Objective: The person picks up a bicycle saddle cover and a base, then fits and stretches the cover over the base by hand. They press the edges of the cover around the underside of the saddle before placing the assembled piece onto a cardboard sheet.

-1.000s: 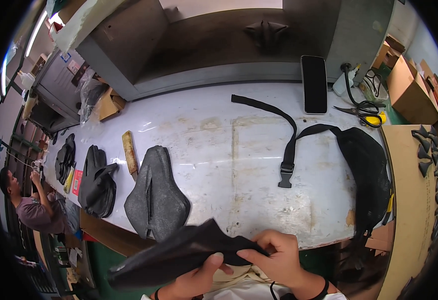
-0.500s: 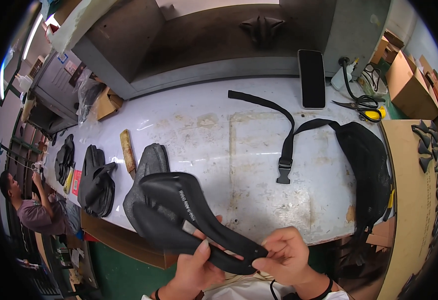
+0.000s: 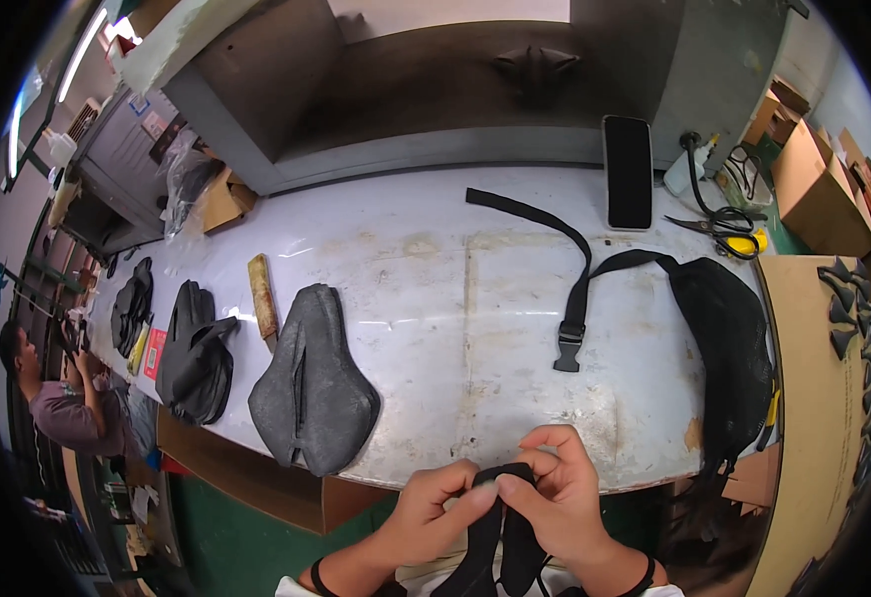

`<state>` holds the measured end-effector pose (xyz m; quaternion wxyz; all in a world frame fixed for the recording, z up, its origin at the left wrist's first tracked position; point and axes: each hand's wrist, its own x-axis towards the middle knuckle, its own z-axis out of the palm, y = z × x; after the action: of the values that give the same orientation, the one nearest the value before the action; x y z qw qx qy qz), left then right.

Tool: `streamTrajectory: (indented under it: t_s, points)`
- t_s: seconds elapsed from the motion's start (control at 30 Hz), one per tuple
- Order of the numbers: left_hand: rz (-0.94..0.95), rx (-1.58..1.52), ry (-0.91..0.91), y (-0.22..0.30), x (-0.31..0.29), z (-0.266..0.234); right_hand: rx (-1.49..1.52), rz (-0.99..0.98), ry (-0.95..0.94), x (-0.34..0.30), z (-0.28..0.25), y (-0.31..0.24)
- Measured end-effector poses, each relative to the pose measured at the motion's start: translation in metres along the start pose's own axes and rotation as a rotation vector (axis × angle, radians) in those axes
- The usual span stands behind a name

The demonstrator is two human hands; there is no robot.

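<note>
A black bicycle saddle cover [image 3: 480,547] with a long slot hangs from both hands in front of my body, its narrow end up and its lower part cut off by the frame edge. My left hand [image 3: 431,509] pinches the narrow end from the left, thumb on top. My right hand [image 3: 563,507] grips the same end from the right, thumb pressed against it and forefinger bent. On the table at the left lies a dark grey bicycle saddle pad [image 3: 331,403] with a groove down its middle, apart from my hands.
Black saddle covers [image 3: 195,358] lie left of a wooden-handled tool [image 3: 261,296]. A black waist bag [image 3: 729,348] with strap and buckle lies right, near a phone [image 3: 628,174] and scissors [image 3: 719,229]. A cardboard box [image 3: 256,473] sits below the table edge; another person [image 3: 77,403] works far left.
The saddle cover has come off the grey pad toward my body, and its narrow end has turned upward. My left hand has moved right, up to that end beside my right hand.
</note>
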<state>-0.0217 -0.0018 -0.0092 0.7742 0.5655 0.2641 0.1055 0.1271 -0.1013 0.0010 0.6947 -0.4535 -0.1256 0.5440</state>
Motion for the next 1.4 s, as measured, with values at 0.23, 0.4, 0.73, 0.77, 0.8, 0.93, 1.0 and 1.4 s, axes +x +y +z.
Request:
streamTrajectory:
  t_s: [0.23,0.4,0.73,0.77,0.8,0.93,1.0,1.4]
  points:
    - [-0.049,-0.415,0.096,0.007,0.006,0.013,0.107,-0.090,0.033,-0.006,0.012,-0.003]
    - [0.270,-0.033,0.002,-0.012,0.014,0.004,0.035,-0.051,0.072,-0.008,0.013,-0.004]
    - [-0.162,-0.373,0.048,0.016,0.008,0.000,-0.349,-0.275,0.111,-0.003,-0.001,0.010]
    - [-0.203,-0.324,0.050,0.017,0.010,-0.001,-0.559,-0.200,-0.016,-0.006,-0.011,0.008]
    - [-0.212,-0.316,0.053,0.020,0.011,0.000,-0.842,-0.299,-0.032,-0.006,0.000,-0.003]
    - [-0.202,-0.277,-0.002,0.019,0.012,-0.008,-0.956,-0.340,-0.077,-0.006,0.013,-0.012]
    - [-0.178,-0.324,-0.028,0.016,0.012,-0.009,-0.774,-0.177,-0.063,-0.005,0.007,-0.007]
    - [-0.141,-0.385,-0.052,0.034,0.010,-0.007,-0.145,-0.126,-0.093,0.009,0.004,0.012]
